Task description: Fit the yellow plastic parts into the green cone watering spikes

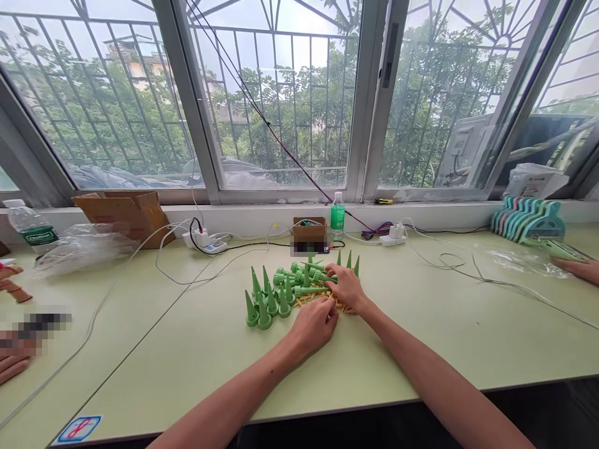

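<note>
My left hand rests on the table at the near edge of the pile, its fingers curled closed. Whatever it may pinch is hidden under the fingers. My right hand reaches into the pile from the right, thumb and fingertips closed around a green plastic spike, partly covered by the hand. Several green cone-shaped spikes stand upright on round bases at the left of the pile, while others lie on their sides in the middle. Small yellow plastic pieces are spread beneath and beside both hands.
Behind the pile stand a small cardboard box and a green-labelled bottle. White cables cross the table on both sides. Teal hangers stand at right. Other people's hands show at both edges.
</note>
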A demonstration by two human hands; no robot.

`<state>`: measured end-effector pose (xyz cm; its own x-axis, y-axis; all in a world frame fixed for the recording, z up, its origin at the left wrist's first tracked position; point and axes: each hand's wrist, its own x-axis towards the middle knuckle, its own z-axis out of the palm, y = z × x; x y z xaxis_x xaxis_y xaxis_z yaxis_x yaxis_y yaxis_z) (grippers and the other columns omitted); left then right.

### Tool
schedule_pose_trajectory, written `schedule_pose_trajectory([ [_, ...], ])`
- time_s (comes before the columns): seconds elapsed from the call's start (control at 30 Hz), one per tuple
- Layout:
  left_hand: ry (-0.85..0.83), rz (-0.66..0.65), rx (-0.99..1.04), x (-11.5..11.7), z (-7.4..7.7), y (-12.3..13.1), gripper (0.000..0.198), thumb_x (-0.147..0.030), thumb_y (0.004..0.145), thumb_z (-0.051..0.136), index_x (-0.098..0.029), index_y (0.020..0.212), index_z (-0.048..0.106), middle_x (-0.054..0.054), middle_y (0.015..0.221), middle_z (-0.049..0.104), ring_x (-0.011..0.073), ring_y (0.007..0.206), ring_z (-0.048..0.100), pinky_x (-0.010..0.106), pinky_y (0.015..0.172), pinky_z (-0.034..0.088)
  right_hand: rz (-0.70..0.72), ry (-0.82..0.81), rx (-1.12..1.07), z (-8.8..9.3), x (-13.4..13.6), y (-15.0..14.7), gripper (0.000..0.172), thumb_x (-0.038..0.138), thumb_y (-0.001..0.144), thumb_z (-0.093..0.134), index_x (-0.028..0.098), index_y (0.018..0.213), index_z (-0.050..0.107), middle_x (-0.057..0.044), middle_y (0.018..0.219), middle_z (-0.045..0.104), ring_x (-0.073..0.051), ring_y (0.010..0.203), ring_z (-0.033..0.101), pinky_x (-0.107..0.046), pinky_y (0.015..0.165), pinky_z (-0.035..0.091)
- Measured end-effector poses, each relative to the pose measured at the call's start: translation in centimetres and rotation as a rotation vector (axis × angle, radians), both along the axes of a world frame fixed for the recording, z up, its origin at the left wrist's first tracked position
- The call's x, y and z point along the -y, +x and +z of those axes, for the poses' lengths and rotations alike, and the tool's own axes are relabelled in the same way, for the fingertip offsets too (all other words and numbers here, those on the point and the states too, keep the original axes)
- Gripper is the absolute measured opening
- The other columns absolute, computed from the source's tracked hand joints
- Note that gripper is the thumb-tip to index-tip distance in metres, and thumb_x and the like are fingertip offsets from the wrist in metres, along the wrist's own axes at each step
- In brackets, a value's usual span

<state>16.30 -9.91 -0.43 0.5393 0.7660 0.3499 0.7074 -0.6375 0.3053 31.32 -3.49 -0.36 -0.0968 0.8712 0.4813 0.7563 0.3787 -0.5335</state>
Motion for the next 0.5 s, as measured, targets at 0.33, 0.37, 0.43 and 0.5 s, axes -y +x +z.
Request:
schedule_pose_trajectory([
  [0.33,0.002,-0.002,0.005,-0.20,-0.18,-0.02,0.011,-0.015,0.085,0.052,-0.018,0.077,0.058,0.004,0.078,0.064,0.0172,0.069,0.058,0.026,0.060,0.033,0.036,0.057,-0.082,-0.17,-0.07,-0.08,0.020,0.015,0.078,0.061,0.022,0.096,0.064,-0.005,0.094,0.071,-0.023,0.089,0.066,-0.032,0.077,0.049],
  [0.37,0.004,-0.002,0.004,-0.20,-0.19,-0.02,0.011,-0.015,0.085,0.052,-0.018,0.077,0.059,0.004,0.078,0.064,0.0174,0.070,0.058,0.026,0.061,0.033,0.037,0.073,-0.105,-0.16,-0.03,-0.10,0.020,0.016,0.079,0.060,0.021,0.097,0.064,-0.005,0.095,0.071,-0.022,0.088,0.066,-0.032,0.077,0.049],
  [0.43,0.006,0.001,0.002,-0.18,-0.18,-0.02,0.012,-0.014,0.086,0.052,-0.018,0.077,0.059,0.004,0.079,0.065,0.0175,0.070,0.058,0.027,0.060,0.033,0.039,0.111,-0.155,-0.05,0.11,-0.17,0.019,0.018,0.080,0.058,0.020,0.098,0.064,-0.006,0.096,0.071,-0.021,0.083,0.065,-0.031,0.074,0.049],
  [0.5,0.005,0.002,0.000,-0.13,-0.13,-0.01,0.013,-0.014,0.086,0.051,-0.018,0.077,0.060,0.004,0.078,0.064,0.0172,0.069,0.058,0.027,0.060,0.032,0.036,0.152,-0.210,0.19,0.35,-0.25,0.018,0.022,0.083,0.057,0.019,0.099,0.064,-0.007,0.096,0.070,-0.019,0.074,0.063,-0.030,0.070,0.049],
])
